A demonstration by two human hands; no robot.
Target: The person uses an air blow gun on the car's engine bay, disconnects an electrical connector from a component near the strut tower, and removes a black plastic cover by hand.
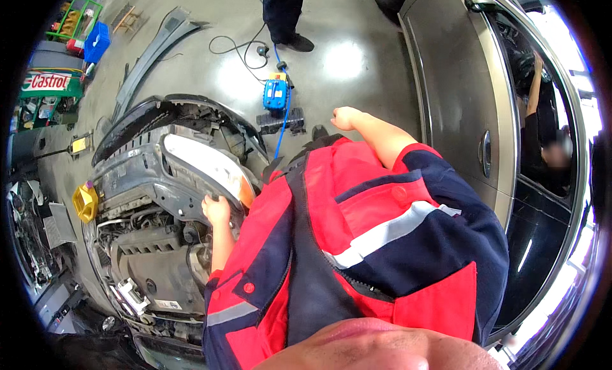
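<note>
My left hand (217,209) hangs over the front of a car with its engine bay uncovered, its fingers slightly bent and apart, with nothing seen in them. Just beyond it lies the long headlight (207,161) with an orange end. The dark engine cover (150,268) sits nearer, to the left of my forearm. Held out over the floor, my right hand (346,118) is loosely closed, and no object shows in it. A loosened black bumper (143,118) stands away from the car's front.
A blue boxy device (276,94) with a blue hose (281,133) rests on the floor ahead. A yellow jug (85,201) stands left of the car. Another person's legs (284,16) are at the far side. A dark car's door (456,83) borders my right.
</note>
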